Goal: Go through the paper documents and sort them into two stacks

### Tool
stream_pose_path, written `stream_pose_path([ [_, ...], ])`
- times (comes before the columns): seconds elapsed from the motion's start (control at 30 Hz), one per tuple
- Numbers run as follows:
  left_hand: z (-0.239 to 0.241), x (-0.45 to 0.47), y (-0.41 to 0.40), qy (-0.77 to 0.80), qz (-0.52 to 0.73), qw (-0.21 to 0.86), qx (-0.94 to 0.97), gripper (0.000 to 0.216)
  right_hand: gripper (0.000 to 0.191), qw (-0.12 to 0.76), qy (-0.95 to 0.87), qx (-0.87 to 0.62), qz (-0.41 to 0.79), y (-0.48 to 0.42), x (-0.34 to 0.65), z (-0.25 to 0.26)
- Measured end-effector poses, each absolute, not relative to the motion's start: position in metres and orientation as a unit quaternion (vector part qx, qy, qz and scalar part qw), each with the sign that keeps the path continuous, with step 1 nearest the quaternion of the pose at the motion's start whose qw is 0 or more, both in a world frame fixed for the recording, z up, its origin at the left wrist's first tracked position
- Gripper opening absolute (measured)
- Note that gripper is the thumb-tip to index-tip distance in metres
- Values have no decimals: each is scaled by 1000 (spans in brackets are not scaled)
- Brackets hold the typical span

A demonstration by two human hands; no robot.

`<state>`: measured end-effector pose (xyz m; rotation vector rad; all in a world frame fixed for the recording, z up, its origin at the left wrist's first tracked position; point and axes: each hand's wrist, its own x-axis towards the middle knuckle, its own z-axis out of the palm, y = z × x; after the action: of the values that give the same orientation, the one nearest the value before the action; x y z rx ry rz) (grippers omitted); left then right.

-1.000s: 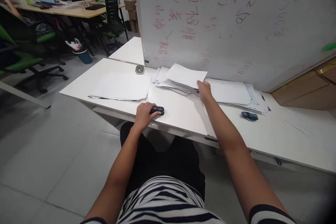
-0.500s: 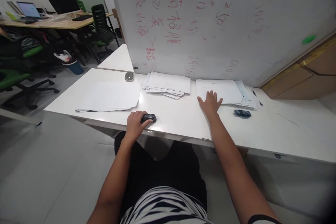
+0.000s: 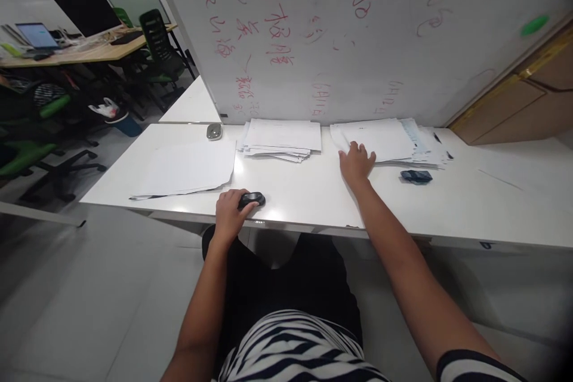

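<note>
My left hand (image 3: 229,210) is closed around the back of a small black stapler (image 3: 254,197) near the desk's front edge. The thumb lies along its near side, and the palm hides its rear. My right hand (image 3: 357,166) is at the front left of the right-hand paper stack (image 3: 385,138). Its fingers are curled at the near edge of a top sheet of paper (image 3: 341,138), whose left corner is bent up. Left of it lies another uneven paper stack (image 3: 284,134). A third spread of paper (image 3: 188,167) rests at the left end.
A white desk (image 3: 295,191) runs along a whiteboard (image 3: 268,71) with red writing. A dark crumpled packet (image 3: 416,176) lies right of my right hand. A small silvery case (image 3: 214,131) sits at the back left. Cardboard boxes (image 3: 505,110) stand at right.
My right hand's spread fingers have curled in at the paper edge, and the sheet's left corner has bent up. My left hand stays on the stapler. The view has shifted slightly.
</note>
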<state>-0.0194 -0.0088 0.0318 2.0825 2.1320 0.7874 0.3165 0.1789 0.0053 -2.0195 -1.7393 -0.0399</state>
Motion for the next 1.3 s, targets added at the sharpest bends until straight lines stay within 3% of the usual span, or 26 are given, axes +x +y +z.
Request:
stream_pose_path([
  [0.4, 28, -19, -7, 693, 258, -4, 673, 32, 39, 322, -673, -664, -43, 162, 321, 23],
  [0.57, 29, -11, -8, 713, 250, -57, 652, 36, 43, 348, -674, -651, -23, 87, 310, 57],
  [0.7, 41, 10, -30, 700, 299, -65, 645, 41, 43, 355, -669, -653, 8, 4, 289, 47],
  [0.77, 43, 27, -48, 669, 350, 11, 655, 33, 38, 346, -699, -626, 22, -31, 280, 33],
  [0.83, 38, 47, -67, 622, 384, 163, 663, 27, 33, 346, -740, -576, 25, -58, 274, 20],
  [0.93, 17, 74, -88, 566, 380, 442, 584, 42, 31, 359, -782, -510, 13, -88, 269, 9],
  [1.03, -4, 93, -98, 536, 385, 633, 405, 57, 32, 354, -801, -484, -2, -106, 269, 6],
  [1.17, -7, 103, -98, 441, 459, 720, 275, 53, 31, 304, -823, -479, -23, -107, 276, 10],
  [1.3, 2, 101, -92, 450, 479, 699, 281, 45, 33, 264, -805, -529, -46, -94, 285, 14],
])
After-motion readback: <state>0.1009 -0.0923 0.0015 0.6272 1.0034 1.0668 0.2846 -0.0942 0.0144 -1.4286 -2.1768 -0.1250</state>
